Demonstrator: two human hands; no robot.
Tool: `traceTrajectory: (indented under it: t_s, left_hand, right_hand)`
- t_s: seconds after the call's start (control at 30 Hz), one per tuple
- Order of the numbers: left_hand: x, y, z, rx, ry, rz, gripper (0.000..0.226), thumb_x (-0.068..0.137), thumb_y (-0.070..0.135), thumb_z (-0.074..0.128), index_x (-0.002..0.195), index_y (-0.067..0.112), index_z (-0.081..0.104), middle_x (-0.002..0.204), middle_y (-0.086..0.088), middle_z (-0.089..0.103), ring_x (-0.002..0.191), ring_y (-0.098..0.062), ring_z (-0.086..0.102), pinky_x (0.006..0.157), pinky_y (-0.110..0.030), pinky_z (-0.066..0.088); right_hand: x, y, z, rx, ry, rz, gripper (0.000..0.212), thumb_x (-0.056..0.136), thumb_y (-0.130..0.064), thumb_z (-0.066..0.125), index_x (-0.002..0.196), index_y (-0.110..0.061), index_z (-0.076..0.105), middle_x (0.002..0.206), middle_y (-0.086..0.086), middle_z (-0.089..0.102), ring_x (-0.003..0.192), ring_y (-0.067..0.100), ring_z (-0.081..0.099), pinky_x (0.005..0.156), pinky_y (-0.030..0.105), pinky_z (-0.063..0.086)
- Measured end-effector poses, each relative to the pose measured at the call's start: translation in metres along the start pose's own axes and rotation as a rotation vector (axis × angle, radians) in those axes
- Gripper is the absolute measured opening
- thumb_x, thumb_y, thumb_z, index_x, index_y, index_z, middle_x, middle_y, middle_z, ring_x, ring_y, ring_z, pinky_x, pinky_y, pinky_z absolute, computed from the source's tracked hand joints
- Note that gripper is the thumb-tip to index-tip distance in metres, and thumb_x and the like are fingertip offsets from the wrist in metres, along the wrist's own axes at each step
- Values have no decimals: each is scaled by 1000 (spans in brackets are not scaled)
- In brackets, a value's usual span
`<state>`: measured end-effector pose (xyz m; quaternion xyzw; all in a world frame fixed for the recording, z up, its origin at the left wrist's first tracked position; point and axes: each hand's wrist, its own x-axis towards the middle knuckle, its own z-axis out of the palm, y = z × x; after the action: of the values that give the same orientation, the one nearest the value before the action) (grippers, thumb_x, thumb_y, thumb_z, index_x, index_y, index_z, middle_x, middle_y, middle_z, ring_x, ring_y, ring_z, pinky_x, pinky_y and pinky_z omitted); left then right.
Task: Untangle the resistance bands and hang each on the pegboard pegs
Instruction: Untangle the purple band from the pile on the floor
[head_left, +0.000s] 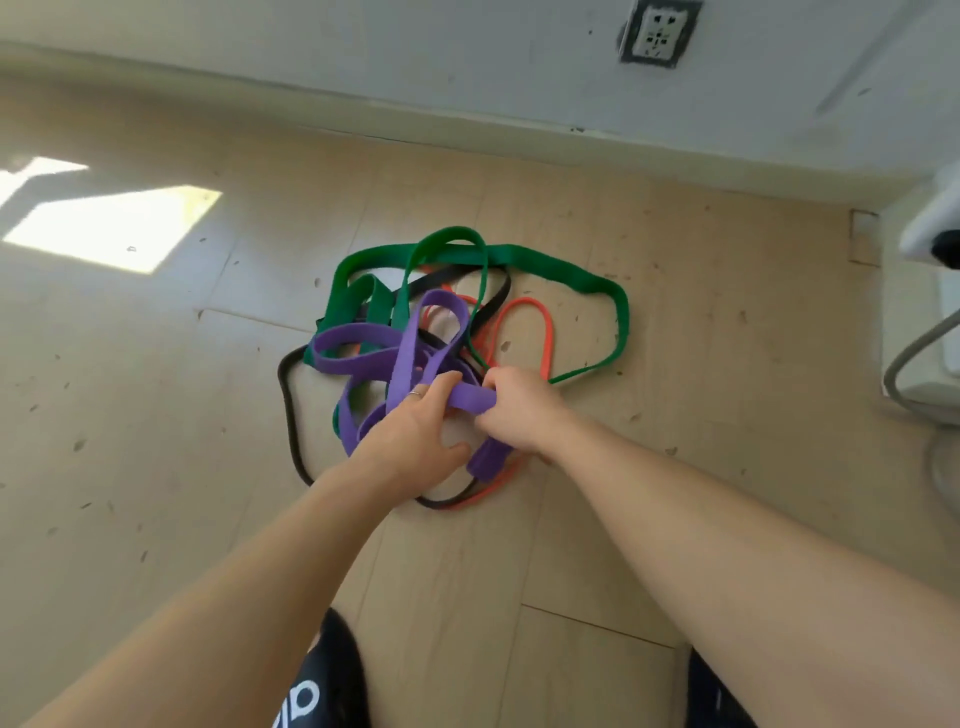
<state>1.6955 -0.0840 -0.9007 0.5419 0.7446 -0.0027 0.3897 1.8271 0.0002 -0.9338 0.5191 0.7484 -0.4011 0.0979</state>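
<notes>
A tangle of resistance bands lies on the wooden floor. The wide green band (550, 267) loops round the far side, the purple band (363, 364) coils through the middle, a thin orange band (545, 332) and a thin black band (288, 415) thread under them. My left hand (415, 431) grips a stretch of the purple band from the left, fingers curled over it. My right hand (519, 410) grips the same purple stretch just to the right. The strands under both hands are hidden. No pegboard is in view.
A pale wall with a skirting board (467, 124) runs along the far side, with a power socket (658, 32) above. At the right edge stands a white appliance (935, 223) with a grey cable (904, 364). A sunlit patch (109, 228) lies on the floor at left.
</notes>
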Motion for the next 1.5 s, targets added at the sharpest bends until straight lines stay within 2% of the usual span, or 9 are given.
traceTrajectory:
  t_s: [0.23, 0.33, 0.5, 0.63, 0.77, 0.97, 1.2, 1.37, 1.5]
  left_hand:
    - [-66, 31, -60, -137, 118, 150, 98, 79, 42, 78, 157, 35, 20, 148, -2, 49, 133, -26, 52, 108, -45, 46]
    - [-103, 50, -82, -217, 160, 235, 77, 80, 32, 80, 144, 31, 38, 123, 4, 62, 113, -18, 62, 92, -35, 50]
    - [-155, 77, -110, -438, 222, 369, 47, 79, 30, 74, 122, 33, 55, 107, -3, 71, 102, -23, 71, 95, -49, 57]
    - [-183, 93, -112, -611, 160, 499, 41, 89, 2, 72, 125, 10, 55, 104, -5, 74, 99, -11, 73, 88, -30, 61]
    - [-193, 95, -110, -437, 138, 553, 27, 89, 11, 74, 113, 13, 61, 95, 1, 75, 90, -13, 74, 82, -30, 60]
    - [-191, 100, -112, -428, 118, 622, 55, 82, 24, 83, 127, 33, 52, 104, 1, 73, 99, -26, 72, 93, -50, 58]
    - [-191, 103, -115, -248, 158, 570, 44, 82, 40, 80, 120, 30, 61, 101, 4, 73, 95, -17, 72, 92, -45, 58]
    - [-191, 88, -129, -171, 266, 519, 30, 75, 36, 73, 99, 20, 63, 91, -6, 69, 89, -31, 69, 85, -56, 57]
    - [-191, 79, -134, -41, 322, 507, 28, 81, 40, 75, 93, 24, 56, 79, 1, 59, 72, -14, 59, 76, -36, 56]
  right_hand:
    - [-84, -69, -78, 218, 61, -153, 13, 71, -13, 75, 69, -15, 62, 65, 2, 58, 65, 21, 53, 59, 33, 43]
    - [-134, -95, -106, 259, 59, -231, 18, 66, -20, 76, 77, -9, 67, 70, 4, 62, 65, 19, 55, 64, 34, 47]
    - [-200, -115, -143, 481, 121, -362, 12, 83, -14, 77, 84, -9, 66, 76, 5, 65, 69, 16, 60, 63, 28, 47]
    - [-232, -117, -148, 656, 110, -407, 9, 88, -10, 72, 81, -12, 66, 73, 1, 69, 71, 15, 67, 67, 25, 51]
    - [-244, -115, -132, 821, 124, -350, 18, 84, -21, 73, 83, -6, 62, 77, 14, 59, 73, 26, 55, 69, 36, 42]
    - [-259, -112, -142, 1188, 173, -368, 38, 91, -3, 65, 63, -16, 43, 68, 7, 45, 53, 16, 45, 60, 32, 40]
    - [-262, -109, -157, 1180, 135, -449, 29, 84, -1, 65, 65, -15, 48, 68, 5, 50, 58, 16, 48, 59, 30, 42]
    - [-255, -109, -173, 1246, 166, -392, 20, 89, -1, 61, 73, -14, 61, 71, 2, 57, 62, 13, 57, 70, 31, 55]
    - [-256, -111, -177, 1279, 172, -375, 18, 90, 0, 62, 76, -12, 62, 70, 2, 58, 61, 12, 56, 61, 24, 57]
